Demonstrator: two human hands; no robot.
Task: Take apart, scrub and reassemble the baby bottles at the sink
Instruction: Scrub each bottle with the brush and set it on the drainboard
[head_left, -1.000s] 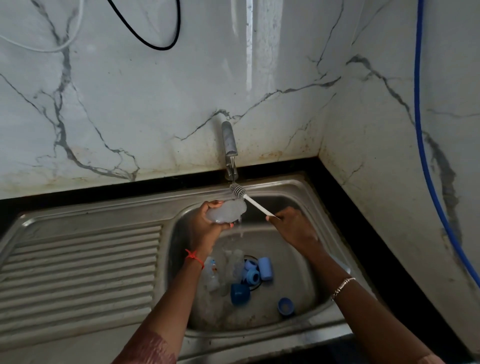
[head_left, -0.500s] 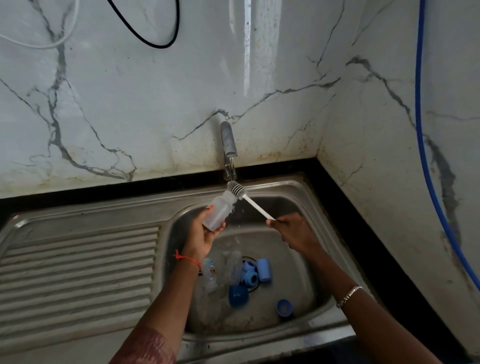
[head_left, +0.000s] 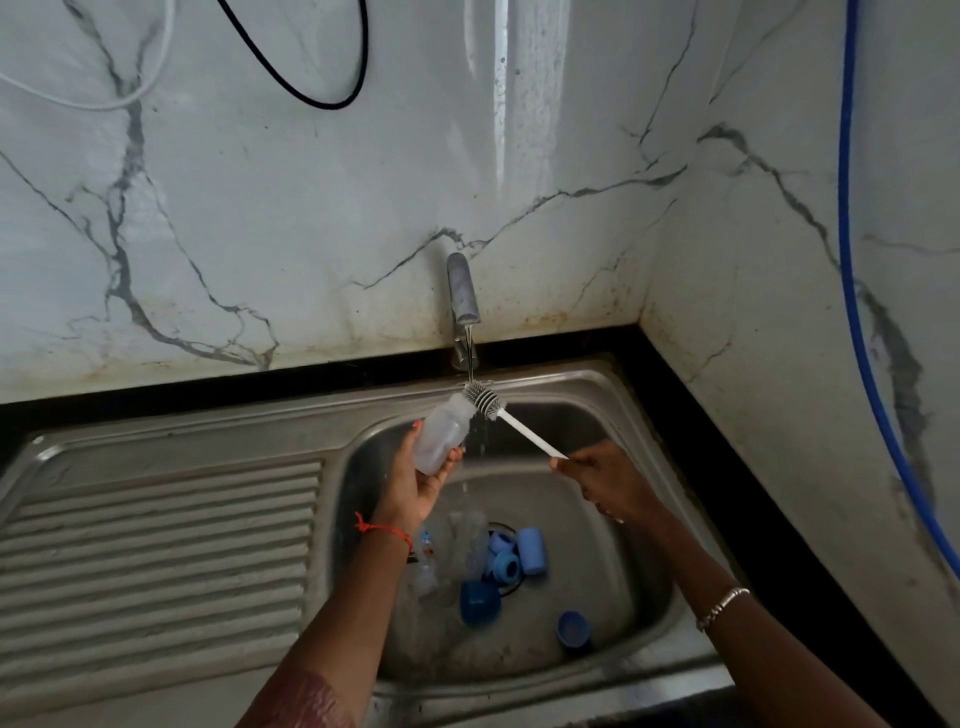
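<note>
Under the tap (head_left: 462, 296): the left hand (head_left: 415, 483) with a bottle (head_left: 444, 434) and the right hand (head_left: 602, 478) with a brush (head_left: 485, 400) span the back of the basin (head_left: 641, 519), and water falls between them.
Basin floor: blue caps (head_left: 506, 561) and clear bottles (head_left: 467, 545) crowd the drain. A lone cap (head_left: 573, 629) sits front right, and the floor between lies open.
Drainboard (head_left: 156, 545): an open ribbed run to the left.
Right side: the wall (head_left: 779, 364) stands close past the rim.

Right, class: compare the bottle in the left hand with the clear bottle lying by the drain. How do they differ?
The held bottle is up in the air and tilted, mouth toward the tap; the drain bottle lies on the sink floor. The left hand grips the held bottle; no hand touches the drain bottle. Both are translucent plastic.
</note>
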